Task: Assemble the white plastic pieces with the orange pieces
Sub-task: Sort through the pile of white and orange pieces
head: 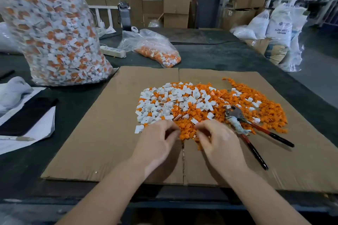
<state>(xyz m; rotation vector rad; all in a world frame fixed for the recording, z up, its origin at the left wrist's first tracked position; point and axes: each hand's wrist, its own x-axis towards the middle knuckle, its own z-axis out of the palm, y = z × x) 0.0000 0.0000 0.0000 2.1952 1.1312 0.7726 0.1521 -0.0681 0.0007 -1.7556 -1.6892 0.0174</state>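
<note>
text: sack (279, 29) upper right reads "ABS RESIN", partly blurred
pile: white pieces (170, 102), orange pieces (256, 104) on cardboard (102, 133), centre frame
hands: left (157, 140), right (219, 142) fingers curled at pile's near edge; hold unclear
room: bare cardboard lower left

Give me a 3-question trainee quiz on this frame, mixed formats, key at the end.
1. True or false: the pliers lie on the person's right side of the cardboard sheet, partly on the orange pieces.
2. Multiple choice: the loose white pieces lie mostly A) on the left of the pile, B) on the right of the pile, C) off the cardboard.
3. Fill in: the big clear bag at far left holds white and ____ pieces.

Key: 1 true; 2 A; 3 orange.
</note>
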